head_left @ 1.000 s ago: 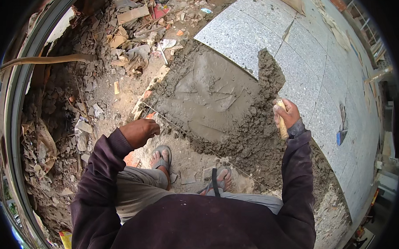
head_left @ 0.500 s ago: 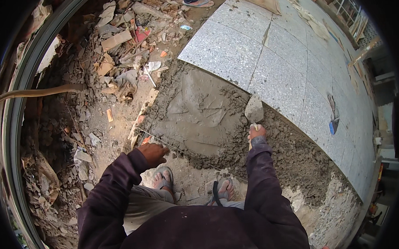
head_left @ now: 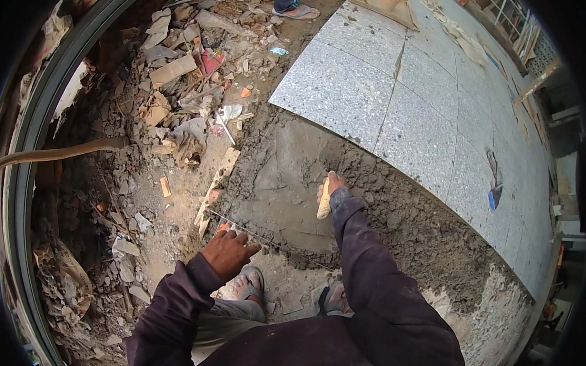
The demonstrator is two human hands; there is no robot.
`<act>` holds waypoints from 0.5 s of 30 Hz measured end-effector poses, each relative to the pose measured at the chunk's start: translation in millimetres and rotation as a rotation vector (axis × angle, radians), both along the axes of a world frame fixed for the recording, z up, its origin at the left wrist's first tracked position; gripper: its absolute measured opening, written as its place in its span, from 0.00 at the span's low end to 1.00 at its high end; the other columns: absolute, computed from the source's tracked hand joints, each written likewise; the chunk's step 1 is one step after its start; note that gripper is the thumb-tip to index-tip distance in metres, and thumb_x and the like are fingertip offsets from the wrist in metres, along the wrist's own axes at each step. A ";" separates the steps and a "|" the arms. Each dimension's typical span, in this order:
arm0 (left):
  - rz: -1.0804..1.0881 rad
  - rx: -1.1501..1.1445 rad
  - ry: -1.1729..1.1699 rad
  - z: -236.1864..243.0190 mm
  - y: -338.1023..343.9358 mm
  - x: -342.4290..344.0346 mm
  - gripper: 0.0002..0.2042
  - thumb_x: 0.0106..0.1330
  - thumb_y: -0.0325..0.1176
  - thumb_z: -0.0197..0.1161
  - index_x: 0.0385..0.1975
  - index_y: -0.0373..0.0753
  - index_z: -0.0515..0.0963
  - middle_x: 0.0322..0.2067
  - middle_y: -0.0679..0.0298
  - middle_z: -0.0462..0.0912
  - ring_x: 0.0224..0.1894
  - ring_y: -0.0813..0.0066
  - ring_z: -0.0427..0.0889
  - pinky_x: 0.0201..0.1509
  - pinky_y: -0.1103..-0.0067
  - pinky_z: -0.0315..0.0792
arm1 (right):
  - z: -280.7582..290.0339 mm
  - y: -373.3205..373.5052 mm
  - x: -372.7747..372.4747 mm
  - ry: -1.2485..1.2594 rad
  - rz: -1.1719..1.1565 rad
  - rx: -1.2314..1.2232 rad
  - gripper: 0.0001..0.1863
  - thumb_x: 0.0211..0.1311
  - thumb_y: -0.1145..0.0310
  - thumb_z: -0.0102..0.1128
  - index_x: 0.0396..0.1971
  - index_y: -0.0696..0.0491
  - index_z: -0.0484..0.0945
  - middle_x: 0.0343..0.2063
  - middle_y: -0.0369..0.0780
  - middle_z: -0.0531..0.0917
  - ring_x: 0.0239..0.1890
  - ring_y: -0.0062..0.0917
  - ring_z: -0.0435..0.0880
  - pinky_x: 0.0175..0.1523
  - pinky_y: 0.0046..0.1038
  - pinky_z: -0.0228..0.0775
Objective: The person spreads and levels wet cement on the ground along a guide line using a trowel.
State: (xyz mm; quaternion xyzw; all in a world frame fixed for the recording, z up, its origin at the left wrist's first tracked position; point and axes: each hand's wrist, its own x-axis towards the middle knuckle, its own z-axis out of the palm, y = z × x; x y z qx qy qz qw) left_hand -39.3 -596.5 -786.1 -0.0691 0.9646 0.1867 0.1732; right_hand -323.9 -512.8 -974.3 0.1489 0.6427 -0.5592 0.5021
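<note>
My right hand (head_left: 334, 184) is closed round the pale wooden handle of a trowel (head_left: 324, 206), over the wet grey mortar (head_left: 285, 154). The trowel's blade cannot be made out from here. That mortar is smooth in the middle and left, lumpy along the right. My left hand (head_left: 229, 253) hovers by the near left edge of the mortar with its fingers loosely apart, holding nothing. Just beyond its fingers runs a thin taut string (head_left: 253, 235) along the mortar's near edge.
Speckled grey floor tiles (head_left: 420, 114) border the mortar at the far right. Broken rubble and scraps (head_left: 173, 71) cover the ground to the left, with a wooden strip (head_left: 217, 189) beside the mortar. A co-worker's sandalled foot (head_left: 298, 13) stands at the far edge.
My right hand has moved the trowel left, from beside the tile edge to over the smoother mortar, and its blade has gone out of sight. My left hand has shifted slightly nearer me.
</note>
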 end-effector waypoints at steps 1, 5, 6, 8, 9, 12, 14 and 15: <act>0.014 0.005 -0.014 3.6 -0.2 2.0 0.16 0.51 0.33 0.54 0.42 0.46 0.68 0.28 0.62 0.70 0.35 0.67 0.70 0.42 0.74 0.63 | 2.1 -10.1 5.0 -0.048 0.054 -0.045 0.15 0.51 0.57 0.42 0.28 0.55 0.61 0.13 0.41 0.68 0.12 0.31 0.68 0.15 0.36 0.62; 0.033 -0.009 -0.024 6.0 -1.9 8.7 0.16 0.51 0.33 0.53 0.42 0.46 0.68 0.28 0.62 0.70 0.35 0.67 0.70 0.42 0.75 0.63 | 12.6 -58.0 19.5 0.065 0.209 -0.017 0.15 0.50 0.59 0.43 0.30 0.56 0.62 0.14 0.42 0.69 0.12 0.32 0.70 0.16 0.35 0.64; 0.031 -0.013 -0.011 7.5 -0.8 9.6 0.16 0.52 0.33 0.53 0.42 0.46 0.68 0.28 0.62 0.70 0.35 0.67 0.70 0.42 0.75 0.63 | 12.9 -66.0 20.2 0.066 0.215 -0.035 0.15 0.50 0.59 0.43 0.30 0.56 0.62 0.14 0.42 0.69 0.12 0.32 0.70 0.16 0.35 0.64; 0.031 -0.043 -0.010 6.0 2.9 12.8 0.15 0.52 0.33 0.53 0.42 0.47 0.68 0.29 0.62 0.70 0.35 0.67 0.70 0.41 0.74 0.64 | 14.0 -81.8 21.5 0.094 0.232 -0.014 0.16 0.51 0.59 0.42 0.31 0.57 0.62 0.14 0.42 0.69 0.12 0.32 0.70 0.16 0.36 0.64; 0.030 -0.055 -0.024 6.3 5.4 14.7 0.15 0.52 0.33 0.53 0.42 0.47 0.68 0.29 0.62 0.70 0.35 0.67 0.70 0.41 0.74 0.64 | 9.1 -90.9 22.7 0.083 0.205 0.019 0.16 0.51 0.59 0.42 0.32 0.57 0.62 0.14 0.43 0.69 0.12 0.32 0.70 0.16 0.37 0.64; 0.000 -0.079 -0.037 -0.3 14.6 15.5 0.16 0.51 0.34 0.52 0.42 0.48 0.68 0.30 0.62 0.71 0.35 0.67 0.70 0.41 0.74 0.64 | 4.0 -103.1 19.0 0.059 0.250 -0.001 0.17 0.53 0.57 0.42 0.33 0.57 0.62 0.15 0.42 0.69 0.11 0.32 0.70 0.15 0.37 0.63; -0.003 -0.060 -0.024 3.4 18.7 14.7 0.16 0.52 0.33 0.52 0.43 0.48 0.68 0.30 0.62 0.71 0.35 0.67 0.70 0.41 0.74 0.64 | 8.4 -104.9 16.0 0.139 0.361 0.048 0.18 0.53 0.57 0.42 0.35 0.57 0.62 0.15 0.42 0.69 0.12 0.31 0.70 0.16 0.36 0.64; -0.006 -0.066 -0.023 4.1 19.6 12.6 0.16 0.52 0.33 0.52 0.43 0.48 0.68 0.30 0.62 0.71 0.35 0.67 0.70 0.41 0.74 0.64 | 9.4 -102.6 12.8 0.219 0.470 0.112 0.19 0.54 0.57 0.42 0.37 0.57 0.62 0.15 0.42 0.69 0.12 0.31 0.70 0.17 0.35 0.65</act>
